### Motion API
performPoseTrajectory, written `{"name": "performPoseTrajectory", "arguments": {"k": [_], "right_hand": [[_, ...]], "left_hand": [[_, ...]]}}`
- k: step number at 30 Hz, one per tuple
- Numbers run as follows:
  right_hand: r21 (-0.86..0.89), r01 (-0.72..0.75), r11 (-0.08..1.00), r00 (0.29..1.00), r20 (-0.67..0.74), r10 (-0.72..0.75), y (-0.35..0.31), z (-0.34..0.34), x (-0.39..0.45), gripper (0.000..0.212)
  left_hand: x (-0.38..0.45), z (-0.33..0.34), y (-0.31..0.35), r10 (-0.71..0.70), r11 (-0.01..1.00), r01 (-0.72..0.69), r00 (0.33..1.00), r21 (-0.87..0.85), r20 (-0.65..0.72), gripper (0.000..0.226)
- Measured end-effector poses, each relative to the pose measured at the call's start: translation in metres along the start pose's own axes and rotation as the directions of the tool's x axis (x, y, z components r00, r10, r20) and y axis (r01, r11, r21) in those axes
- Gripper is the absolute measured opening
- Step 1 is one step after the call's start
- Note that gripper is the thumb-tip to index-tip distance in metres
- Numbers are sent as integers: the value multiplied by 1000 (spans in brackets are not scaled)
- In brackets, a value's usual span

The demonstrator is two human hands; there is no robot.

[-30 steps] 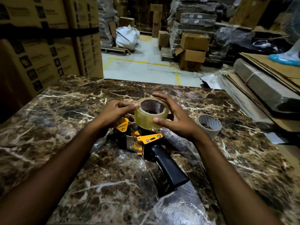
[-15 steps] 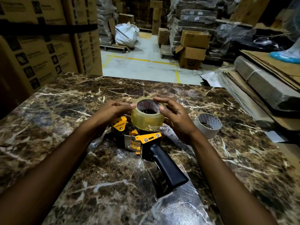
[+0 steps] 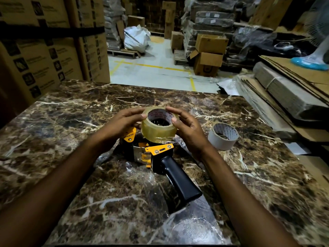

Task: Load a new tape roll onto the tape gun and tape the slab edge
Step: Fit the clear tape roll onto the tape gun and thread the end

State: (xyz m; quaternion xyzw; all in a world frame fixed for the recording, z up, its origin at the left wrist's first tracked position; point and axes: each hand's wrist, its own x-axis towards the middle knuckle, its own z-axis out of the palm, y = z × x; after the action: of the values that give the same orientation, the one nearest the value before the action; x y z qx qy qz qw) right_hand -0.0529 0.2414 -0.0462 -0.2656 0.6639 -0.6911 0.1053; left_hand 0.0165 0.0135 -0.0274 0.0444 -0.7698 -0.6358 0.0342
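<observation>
Warehouse: stacked cartons [image 3: 53, 50], pallets [image 3: 122, 53], yellow floor lines [image 3: 160, 66].

A dim warehouse: printed cardboard cartons [image 3: 53, 50] stack high at the upper left, and a grey concrete floor [image 3: 153, 72] with yellow lines [image 3: 160, 67] runs up the centre. Wrapped pallet stacks [image 3: 211, 16] and loose boxes [image 3: 208, 63] fill the upper right, flat cardboard sheets [image 3: 293, 82] at the right edge.

The scene was dim and warm-toned, brightest on the far concrete floor [image 3: 153, 68]. Wide-angle distortion bent the edges, the near forearms lay in soft shadow, and plastic wrap [image 3: 192, 229] glinted faintly.
</observation>
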Motion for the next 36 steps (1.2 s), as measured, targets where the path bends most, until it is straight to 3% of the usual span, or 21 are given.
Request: {"name": "performPoseTrajectory", "arguments": {"k": [3, 8, 13, 20, 32, 36], "right_hand": [[-103, 29, 994, 1000, 9, -29, -2, -5, -2, 38], [-75, 3, 997, 998, 65, 2, -2, -2, -2, 41], [-61, 16, 998, 998, 68, -12, 3, -2, -2, 41], [-468, 174, 866, 981, 157, -112, -5, -12, 9, 53], [-462, 169, 870, 982, 156, -108, 0, -10, 12, 52], [-470, 147, 870, 978, 198, -58, 11, -10, 11, 52]], "left_hand": [[-2, 9, 2, 119, 992, -119, 993, 52, -5, 39], [-3, 2, -2, 71, 996, -72, 997, 45, 33, 48], [0, 4, -4, 128, 990, -131, 990, 48, 57, 46], [-2, -1, -1, 255, 894, -254, 966, 369, 49, 64], [-2, -2, -8, 259, 910, -259, 965, 322, 45, 64], [-5, -6, -14, 199, 919, -206, 978, 337, 54, 63]]}}
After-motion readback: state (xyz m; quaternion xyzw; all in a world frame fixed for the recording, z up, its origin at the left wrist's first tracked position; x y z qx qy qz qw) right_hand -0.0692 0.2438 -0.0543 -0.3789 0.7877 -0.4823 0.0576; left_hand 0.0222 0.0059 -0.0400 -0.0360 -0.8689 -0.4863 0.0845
